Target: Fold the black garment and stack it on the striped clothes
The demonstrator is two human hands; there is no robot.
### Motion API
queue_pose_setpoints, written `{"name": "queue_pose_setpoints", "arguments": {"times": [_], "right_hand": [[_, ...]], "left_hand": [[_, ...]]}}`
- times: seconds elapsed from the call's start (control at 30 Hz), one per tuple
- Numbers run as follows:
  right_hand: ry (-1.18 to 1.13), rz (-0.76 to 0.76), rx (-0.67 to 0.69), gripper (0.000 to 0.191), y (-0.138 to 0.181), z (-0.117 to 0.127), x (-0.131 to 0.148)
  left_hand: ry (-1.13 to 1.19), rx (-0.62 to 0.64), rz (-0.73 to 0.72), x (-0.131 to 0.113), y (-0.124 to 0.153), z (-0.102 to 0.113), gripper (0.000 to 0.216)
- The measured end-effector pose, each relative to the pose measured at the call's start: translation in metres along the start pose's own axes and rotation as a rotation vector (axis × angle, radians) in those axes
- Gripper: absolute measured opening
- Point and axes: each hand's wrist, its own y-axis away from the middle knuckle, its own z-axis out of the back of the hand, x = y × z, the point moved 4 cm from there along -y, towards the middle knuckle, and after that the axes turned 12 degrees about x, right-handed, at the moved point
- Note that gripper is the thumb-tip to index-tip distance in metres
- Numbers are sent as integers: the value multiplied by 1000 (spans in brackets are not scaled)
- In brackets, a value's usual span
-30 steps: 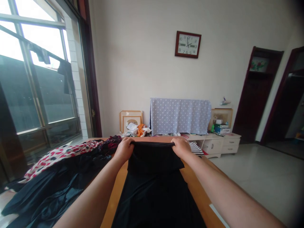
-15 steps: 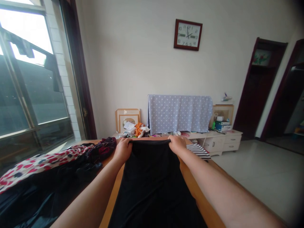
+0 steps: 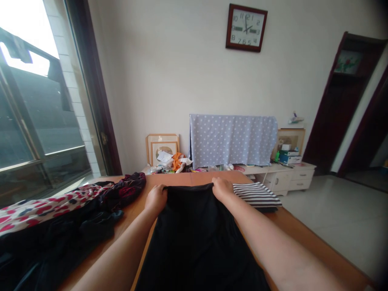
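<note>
While left hand (image 3: 156,199) and right hand (image 3: 222,189) clamp one black cloth (image 3: 194,230), one striped garment (image 3: 256,195) lies beside.

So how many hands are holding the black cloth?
2 on the black cloth: the left hand at its far-left corner, the right hand at its far-right corner. No others show.

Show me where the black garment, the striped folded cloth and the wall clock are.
black garment (image 3: 194,230): head view, middle of its spread panel between the forearms.
striped folded cloth (image 3: 256,195): head view, centre of its top face.
wall clock (image 3: 246,28): head view, centre of its dial.
</note>
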Motion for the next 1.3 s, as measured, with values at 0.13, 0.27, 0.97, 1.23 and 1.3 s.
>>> {"name": "queue_pose_setpoints", "arguments": {"times": [0.13, 0.27, 0.97, 1.23, 1.3], "right_hand": [[6, -12, 94, 26, -7, -23, -4], [9, -11, 131, 24, -7, -39, -6], [-35, 117, -32, 20, 107, -6, -14], [-68, 201, -58, 28, 180, -24, -16], [-59, 230, -45, 31, 191, -29, -14]], "left_hand": [[1, 84, 9, 11, 0, -25, 26], [3, 134, 11, 17, 5, -42, 25], [112, 196, -142, -17, 85, 21, 29], [86, 446, -235, -28, 157, 40, 29], [58, 464, -216, -27, 170, 37, 30]]}}
